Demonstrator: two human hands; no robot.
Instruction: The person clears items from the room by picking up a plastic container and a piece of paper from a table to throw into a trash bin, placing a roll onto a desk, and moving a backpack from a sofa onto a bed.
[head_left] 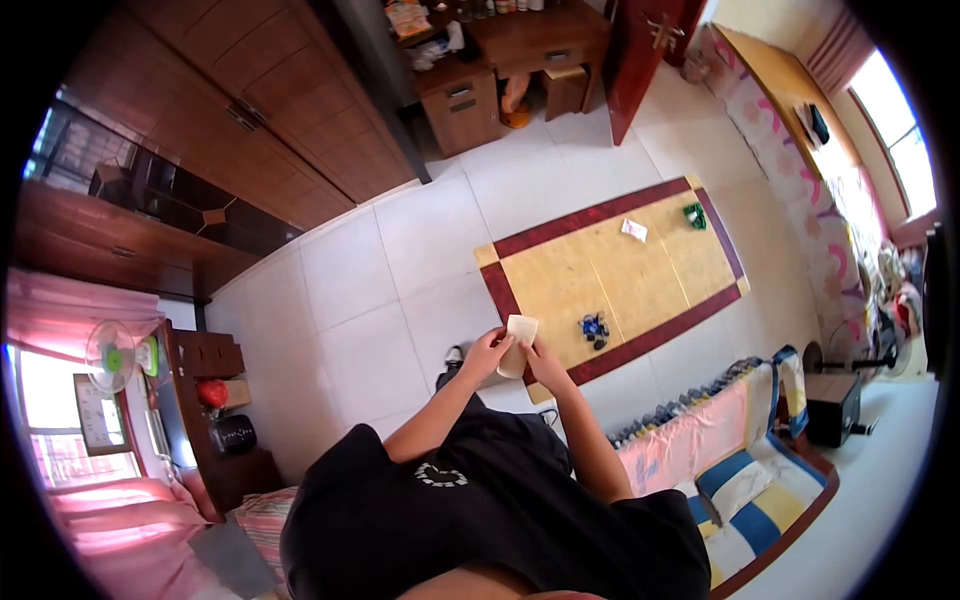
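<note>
Both hands meet in front of my body around a small pale beige sheet (522,327), which looks like folded paper or tissue. My left hand (487,354) pinches it from the left side. On the opposite edge, my right hand (547,366) grips it with bent fingers. One part of the sheet sticks up above the fingers and another hangs below them. Just beyond the hands, on a yellow floor panel with a dark red border, lies a dark blue and black bundle (594,328) that I cannot identify.
A white packet (634,230) and a green item (694,215) lie farther off on the yellow panel (550,270). A cushioned wooden sofa (740,480) stands at the right. Tall brown wardrobes (260,100) line the left, with a desk (540,40) and a red door (640,60) beyond.
</note>
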